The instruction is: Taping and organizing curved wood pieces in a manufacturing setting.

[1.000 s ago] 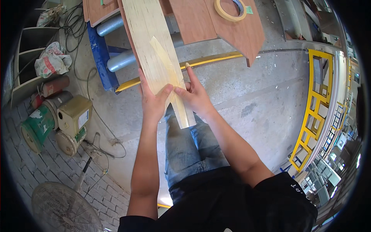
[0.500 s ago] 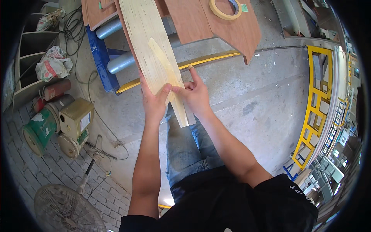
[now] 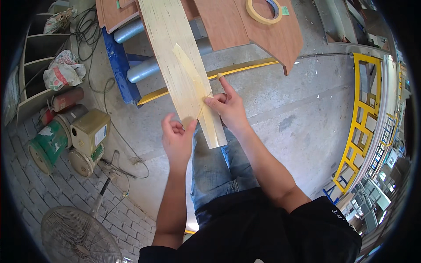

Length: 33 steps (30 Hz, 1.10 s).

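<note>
A long pale wooden board (image 3: 169,30), with streaky grain, runs from the workpieces at the top down toward my legs. A strip of masking tape (image 3: 187,65) lies lengthwise along its lower part, its upper end tapering. My right hand (image 3: 231,111) grips the board's right edge, thumb on the tape and some fingers hidden beneath; a yellowish bit covers its raised index fingertip. My left hand (image 3: 177,142) is off the board's left edge, its fingers loosely curled apart from the thumb. That thumb's tip is by the tape near the board's lower end.
Reddish-brown panels (image 3: 223,26) carry a masking tape roll (image 3: 264,11) above metal rollers (image 3: 142,70) in a blue frame (image 3: 116,65). A yellow rail (image 3: 245,66) crosses below. On the left are cables, a green bucket (image 3: 50,142) and a fan (image 3: 79,236); a yellow frame (image 3: 351,144) stands right.
My left hand has released the board's left edge and moved down and outward, fingers loosening. My right hand keeps its hold. The whole view has shifted slightly.
</note>
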Motion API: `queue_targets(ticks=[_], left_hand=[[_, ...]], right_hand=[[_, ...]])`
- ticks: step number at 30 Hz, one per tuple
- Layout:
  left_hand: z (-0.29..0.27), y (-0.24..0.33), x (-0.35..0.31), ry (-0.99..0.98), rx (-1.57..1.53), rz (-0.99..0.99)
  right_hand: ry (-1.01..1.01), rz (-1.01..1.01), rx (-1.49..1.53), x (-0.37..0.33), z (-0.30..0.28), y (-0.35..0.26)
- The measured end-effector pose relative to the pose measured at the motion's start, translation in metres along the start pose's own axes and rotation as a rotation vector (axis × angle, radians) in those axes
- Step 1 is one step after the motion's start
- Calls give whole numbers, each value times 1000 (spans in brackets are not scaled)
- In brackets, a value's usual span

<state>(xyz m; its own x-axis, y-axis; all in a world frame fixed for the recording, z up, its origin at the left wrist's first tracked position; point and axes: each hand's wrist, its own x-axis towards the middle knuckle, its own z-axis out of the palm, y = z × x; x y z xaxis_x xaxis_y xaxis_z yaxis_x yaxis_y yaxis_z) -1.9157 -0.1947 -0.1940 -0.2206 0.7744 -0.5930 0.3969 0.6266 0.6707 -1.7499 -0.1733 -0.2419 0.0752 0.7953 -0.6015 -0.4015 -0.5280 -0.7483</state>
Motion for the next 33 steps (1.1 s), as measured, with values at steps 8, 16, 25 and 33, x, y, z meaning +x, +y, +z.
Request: queue_targets(ticks=[8, 16, 25, 33], left_hand=[[-4, -4, 15, -170, -464, 80], [-19, 17, 18, -279, -545, -62], [-16, 13, 16, -337, -684, -39], [-15, 15, 13, -392, -717, -80]], right_hand=[[-78, 11, 100, -8, 14, -12], [-156, 98, 97, -4, 25, -21], [-221, -15, 197, -5, 24, -19], [-200, -26, 85, -5, 16, -35]])
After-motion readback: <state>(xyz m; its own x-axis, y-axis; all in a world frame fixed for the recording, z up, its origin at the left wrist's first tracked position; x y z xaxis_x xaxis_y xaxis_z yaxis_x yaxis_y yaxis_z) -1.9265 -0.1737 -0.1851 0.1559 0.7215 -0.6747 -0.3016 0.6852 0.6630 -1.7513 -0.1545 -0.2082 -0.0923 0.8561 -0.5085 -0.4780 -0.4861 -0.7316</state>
